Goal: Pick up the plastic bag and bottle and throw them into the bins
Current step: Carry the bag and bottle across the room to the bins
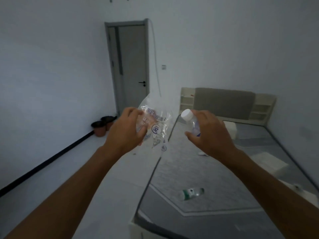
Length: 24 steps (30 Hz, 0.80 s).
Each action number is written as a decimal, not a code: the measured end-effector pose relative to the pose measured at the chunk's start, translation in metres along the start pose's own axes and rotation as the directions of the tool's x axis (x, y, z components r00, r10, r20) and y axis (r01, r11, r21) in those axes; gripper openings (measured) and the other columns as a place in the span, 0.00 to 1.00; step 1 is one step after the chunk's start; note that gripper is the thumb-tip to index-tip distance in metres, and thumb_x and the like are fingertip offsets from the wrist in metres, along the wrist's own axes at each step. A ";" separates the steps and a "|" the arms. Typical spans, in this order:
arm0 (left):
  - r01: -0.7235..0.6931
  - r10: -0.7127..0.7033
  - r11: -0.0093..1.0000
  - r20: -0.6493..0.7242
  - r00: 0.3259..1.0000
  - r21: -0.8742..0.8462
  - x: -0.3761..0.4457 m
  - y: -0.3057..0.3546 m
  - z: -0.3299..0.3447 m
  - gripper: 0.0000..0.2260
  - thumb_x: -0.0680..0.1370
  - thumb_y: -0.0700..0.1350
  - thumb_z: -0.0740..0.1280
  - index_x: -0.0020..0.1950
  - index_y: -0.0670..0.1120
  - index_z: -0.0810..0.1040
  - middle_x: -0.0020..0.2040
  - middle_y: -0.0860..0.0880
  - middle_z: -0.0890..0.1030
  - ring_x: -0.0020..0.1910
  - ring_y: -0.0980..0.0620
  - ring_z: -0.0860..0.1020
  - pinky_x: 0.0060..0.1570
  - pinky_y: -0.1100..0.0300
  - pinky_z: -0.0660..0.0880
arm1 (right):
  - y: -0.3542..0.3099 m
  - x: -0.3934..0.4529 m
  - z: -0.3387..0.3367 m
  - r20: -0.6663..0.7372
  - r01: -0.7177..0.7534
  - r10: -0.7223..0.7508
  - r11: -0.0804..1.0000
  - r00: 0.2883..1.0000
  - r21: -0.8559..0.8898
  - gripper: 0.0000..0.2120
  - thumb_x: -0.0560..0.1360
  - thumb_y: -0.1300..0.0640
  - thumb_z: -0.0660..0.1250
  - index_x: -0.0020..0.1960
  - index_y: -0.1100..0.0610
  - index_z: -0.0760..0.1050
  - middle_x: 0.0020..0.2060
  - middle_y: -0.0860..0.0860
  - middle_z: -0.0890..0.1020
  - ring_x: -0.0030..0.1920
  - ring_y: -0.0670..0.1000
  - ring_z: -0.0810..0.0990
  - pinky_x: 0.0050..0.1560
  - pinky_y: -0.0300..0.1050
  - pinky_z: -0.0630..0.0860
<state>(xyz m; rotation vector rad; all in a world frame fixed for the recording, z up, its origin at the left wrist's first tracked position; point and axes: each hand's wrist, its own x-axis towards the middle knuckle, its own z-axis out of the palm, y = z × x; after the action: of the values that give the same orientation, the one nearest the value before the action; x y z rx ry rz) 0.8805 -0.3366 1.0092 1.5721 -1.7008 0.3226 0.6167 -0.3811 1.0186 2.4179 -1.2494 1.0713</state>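
My left hand is held out in front of me, shut on a clear plastic bag with blue print that sticks up and hangs down past the fingers. My right hand grips a small bottle with a white cap, tilted to the left. Two brown bins with dark liners stand on the floor by the left wall, near the door, well beyond both hands.
A bed with a grey mattress fills the right side; a clear bottle with a green label lies on it. A grey door is shut in the far wall. Pale floor runs between bed and left wall.
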 end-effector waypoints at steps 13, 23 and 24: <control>0.238 -0.224 0.959 -0.106 0.969 0.154 0.018 -0.273 -0.086 0.20 0.74 0.52 0.67 0.63 0.47 0.73 0.64 0.49 0.72 0.50 0.48 0.79 0.44 0.57 0.73 | -0.187 0.164 0.208 0.049 0.180 -0.198 0.950 0.979 0.254 0.31 0.68 0.50 0.74 0.66 0.55 0.67 0.57 0.57 0.77 0.53 0.56 0.75 0.51 0.47 0.70; 0.286 -0.264 0.929 -0.119 0.957 0.236 0.102 -0.434 -0.057 0.20 0.74 0.53 0.66 0.64 0.48 0.73 0.64 0.50 0.71 0.50 0.47 0.79 0.46 0.52 0.76 | -0.222 0.304 0.369 0.047 0.231 -0.265 0.903 0.963 0.361 0.31 0.68 0.53 0.74 0.67 0.55 0.66 0.57 0.57 0.76 0.55 0.56 0.74 0.53 0.47 0.69; 0.280 -0.259 0.926 -0.114 0.959 0.252 0.122 -0.453 -0.054 0.20 0.74 0.53 0.66 0.64 0.48 0.72 0.64 0.49 0.71 0.50 0.47 0.79 0.46 0.51 0.77 | -0.222 0.325 0.386 0.048 0.227 -0.263 0.901 0.964 0.371 0.30 0.68 0.53 0.74 0.67 0.55 0.66 0.58 0.57 0.76 0.56 0.56 0.74 0.54 0.47 0.69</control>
<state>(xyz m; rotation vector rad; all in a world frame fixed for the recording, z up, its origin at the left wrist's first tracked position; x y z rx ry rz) 1.3289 -0.4812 0.9860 1.9382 -1.4008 0.4804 1.1058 -0.6337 0.9976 2.8374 -0.7904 1.2071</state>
